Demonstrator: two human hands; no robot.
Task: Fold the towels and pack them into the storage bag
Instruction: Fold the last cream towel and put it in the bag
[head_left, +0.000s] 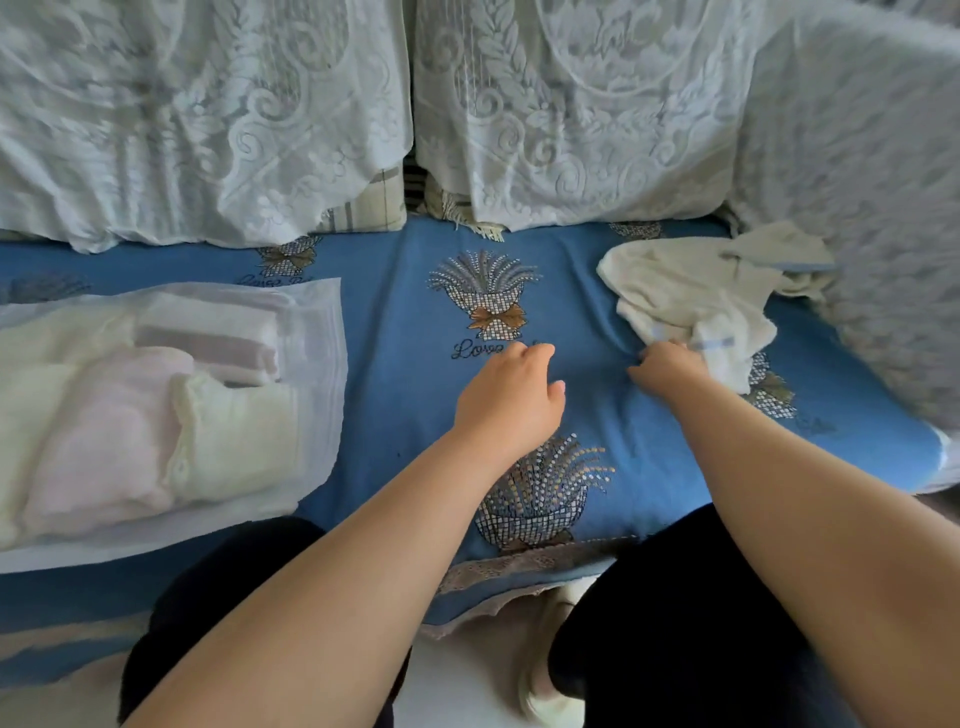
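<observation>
A crumpled cream towel (691, 291) with a thin blue stripe lies on the blue seat cover at the right. My right hand (667, 366) grips its near edge with curled fingers. My left hand (511, 397) hovers over the middle of the seat, fingers loosely curled, holding nothing. At the left lies a translucent white storage bag (317, 332) with several folded towels inside: pink (104, 436), pale yellow (244, 431) and a striped one (218, 338).
The blue seat cover (415, 415) with wheat-basket prints spans the sofa. White lace-covered cushions (571, 114) line the back and the right side. My dark-trousered knees (675, 623) sit below the seat's front edge.
</observation>
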